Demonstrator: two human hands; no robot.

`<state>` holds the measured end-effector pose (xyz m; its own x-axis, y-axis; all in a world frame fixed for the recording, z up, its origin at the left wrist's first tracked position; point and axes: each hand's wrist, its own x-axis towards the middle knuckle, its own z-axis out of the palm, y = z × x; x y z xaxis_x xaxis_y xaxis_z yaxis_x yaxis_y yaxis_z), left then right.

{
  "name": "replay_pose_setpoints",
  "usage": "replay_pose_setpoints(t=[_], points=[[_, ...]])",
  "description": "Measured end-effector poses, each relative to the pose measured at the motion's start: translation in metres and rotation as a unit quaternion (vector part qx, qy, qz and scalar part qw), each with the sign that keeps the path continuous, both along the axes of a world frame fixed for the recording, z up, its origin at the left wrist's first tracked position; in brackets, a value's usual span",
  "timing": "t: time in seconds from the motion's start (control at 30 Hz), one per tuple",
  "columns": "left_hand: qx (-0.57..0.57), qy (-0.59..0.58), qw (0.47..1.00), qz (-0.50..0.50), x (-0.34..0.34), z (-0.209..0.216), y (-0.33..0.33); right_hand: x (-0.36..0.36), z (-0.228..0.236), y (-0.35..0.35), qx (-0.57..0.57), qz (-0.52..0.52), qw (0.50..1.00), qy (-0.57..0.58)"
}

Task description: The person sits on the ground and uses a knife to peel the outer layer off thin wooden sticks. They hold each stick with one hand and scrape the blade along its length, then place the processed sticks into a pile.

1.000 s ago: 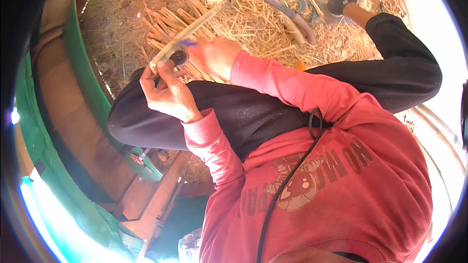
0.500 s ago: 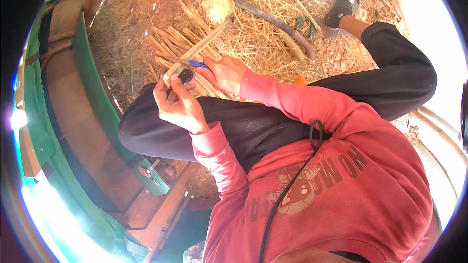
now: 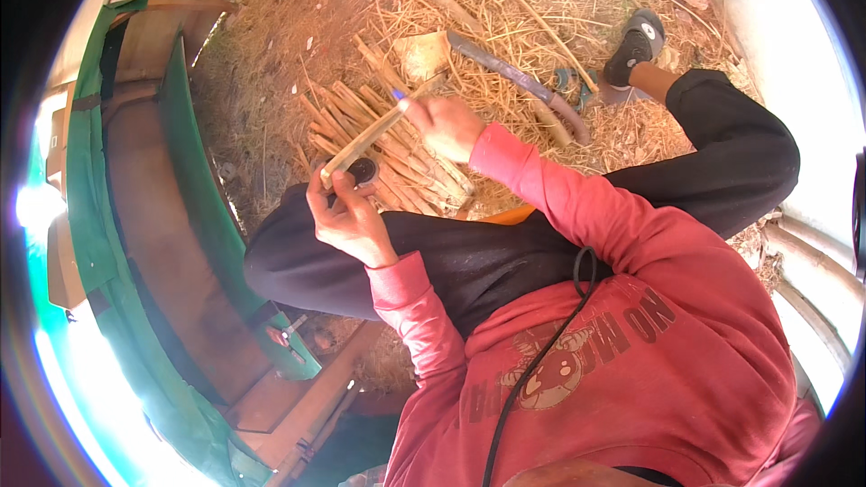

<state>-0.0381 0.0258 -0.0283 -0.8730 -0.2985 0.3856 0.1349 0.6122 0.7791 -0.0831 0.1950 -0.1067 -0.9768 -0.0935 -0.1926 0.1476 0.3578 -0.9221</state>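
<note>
A slim, pale wooden stick slants up and away to the right. My left hand pinches its near end between thumb and fingers. My right hand is closed on a blue-handled knife beside the far part of the stick; only a bit of blue shows past the fist, and I cannot make out the blade. Just below the stick, near my left fingers, is a round dark thing with a pale rim. Several split wooden sticks lie heaped on the ground beyond my hands.
A pale wood block and a dark curved pole lie on the straw. My black-trousered leg is bent under my hands. Along the left runs a wooden frame with green sheeting; a pale wall stands at the right.
My right hand has slid with the knife up and right along the stick, away from my left hand. The left hand keeps its pinch. The whole view has shifted slightly.
</note>
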Motion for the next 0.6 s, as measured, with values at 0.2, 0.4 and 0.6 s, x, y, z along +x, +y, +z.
replay_pose_setpoints(t=[0.2,0.4,0.6], points=[[-0.021,-0.018,1.0,0.007,0.004,0.002,-0.001,0.039,0.014,-0.046,-0.019,0.003,0.999,0.05],[-0.034,-0.024,0.999,-0.004,0.001,0.002,-0.002,0.008,-0.077,-0.017,0.121,0.01,0.991,-0.052],[0.0,-0.032,0.999,0.005,0.003,0.0,-0.003,0.011,-0.036,-0.027,0.094,0.047,0.994,-0.013]])
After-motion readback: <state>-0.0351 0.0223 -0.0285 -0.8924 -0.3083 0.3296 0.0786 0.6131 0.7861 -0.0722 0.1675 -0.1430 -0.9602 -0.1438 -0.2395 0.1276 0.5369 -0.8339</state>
